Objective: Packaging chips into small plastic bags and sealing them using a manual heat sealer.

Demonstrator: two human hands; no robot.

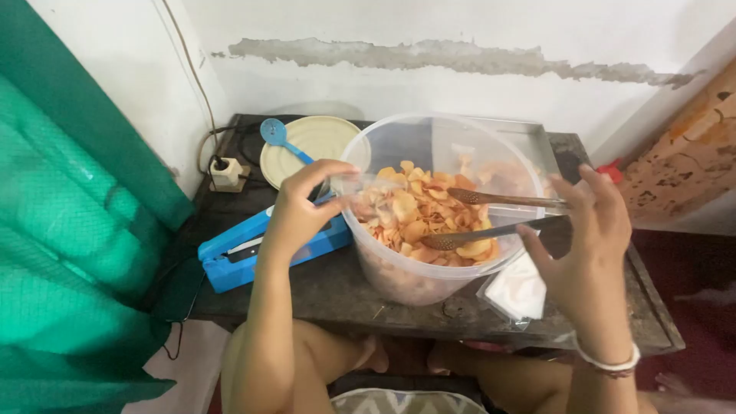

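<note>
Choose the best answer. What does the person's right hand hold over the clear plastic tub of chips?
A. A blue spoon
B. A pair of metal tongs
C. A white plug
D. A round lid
B. The right hand grips a pair of metal tongs, whose two arms reach into the clear plastic tub and close around the orange chips; the blue spoon lies apart on the round lid.

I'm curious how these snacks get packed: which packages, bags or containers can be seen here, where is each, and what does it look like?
Clear plastic bag: in the left hand over the tub's rim, small, transparent.
Round tub: middle of the dark table, clear plastic, full of orange chips.
Empty clear bags: flat on the table by the right hand, which holds tongs.
No labels, signs or screens visible.
</note>
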